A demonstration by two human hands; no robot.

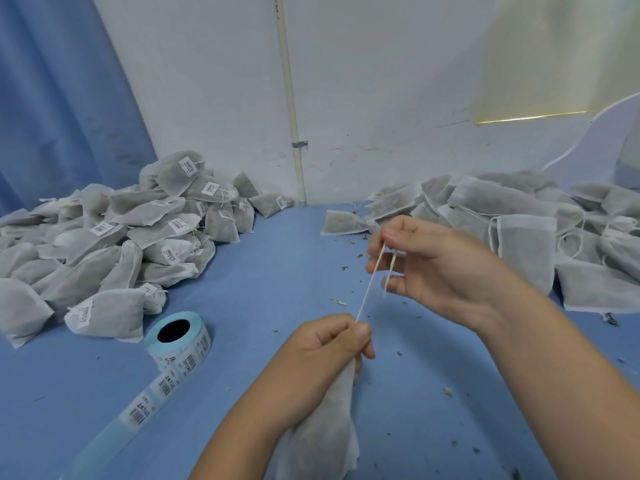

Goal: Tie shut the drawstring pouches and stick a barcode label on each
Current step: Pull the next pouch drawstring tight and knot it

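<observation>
The neck of the pouch (pixel 325 420) is hidden inside the left hand (pixel 322 355).

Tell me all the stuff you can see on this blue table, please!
labelled pouches: a big pile, grey-white with white barcode stickers, left side
unlabelled pouches: a big pile, grey-white, right side
label roll: one, light blue with white barcode labels, front left, its strip trailing toward the near edge
leaf crumbs: many, dark, scattered on the right half
table cover: one, blue, under everything
curtain: one, blue, back left
pipe: one, white, on the wall
held pouch: one, white, front middle
drawstring: one, cream, stretched between the hands
left hand: grips the held pouch's neck
right hand: pinches the drawstring
</observation>
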